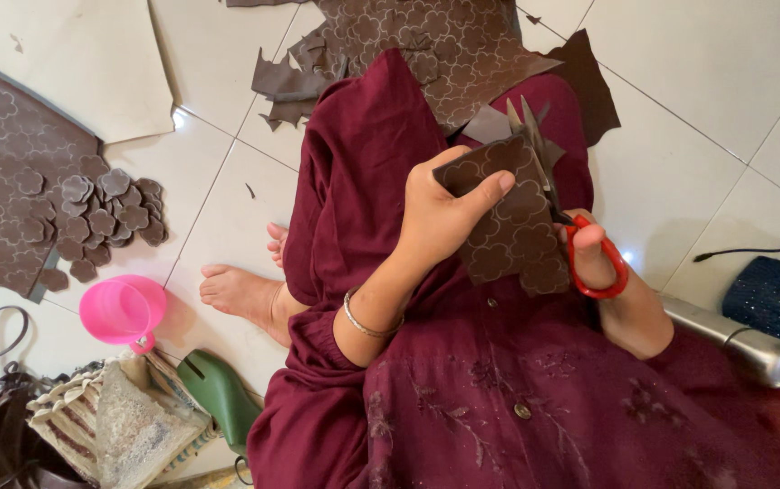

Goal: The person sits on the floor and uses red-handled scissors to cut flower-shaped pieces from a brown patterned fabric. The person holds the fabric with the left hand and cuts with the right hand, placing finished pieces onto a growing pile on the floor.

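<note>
My left hand [440, 217] grips a strip of brown sheet material [512, 231] stamped with flower outlines, thumb on top, holding it over my lap. My right hand [594, 258] is partly hidden behind the strip and has its fingers through the red handles of a pair of scissors [589, 263]. The scissor blades [535, 136] point up and away along the strip's right edge. A larger piece of the same patterned brown sheet [444, 50] lies across my knees.
A pile of cut brown flower shapes [105, 213] lies on a patterned sheet [0, 181] at left. Brown offcuts [290, 86] sit on the white tiled floor. A pink cup [123, 311], a green tool [218, 389], a metal flask [752, 349] and bags are nearby.
</note>
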